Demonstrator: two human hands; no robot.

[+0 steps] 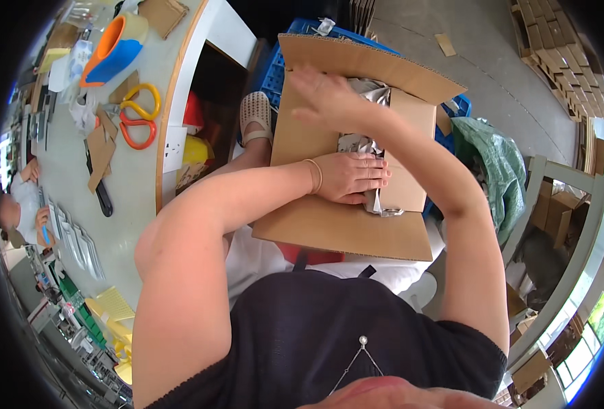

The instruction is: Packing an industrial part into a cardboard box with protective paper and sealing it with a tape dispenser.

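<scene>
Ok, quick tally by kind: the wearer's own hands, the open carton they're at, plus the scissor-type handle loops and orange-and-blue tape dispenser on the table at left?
Left hand and right hand: 2
Open carton: 1
Yellow loop and red loop: 2
Tape dispenser: 1
Total: 6

The left grip (355,178) lies palm-down, fingers together, with the blurred right grip (326,100) farther forward, fingers extended.

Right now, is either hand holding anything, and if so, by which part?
Nothing looks gripped: the left hand lies flat on the silvery wrapping in the open carton; the right hand, blurred, is spread over the carton, contact unclear.
</scene>
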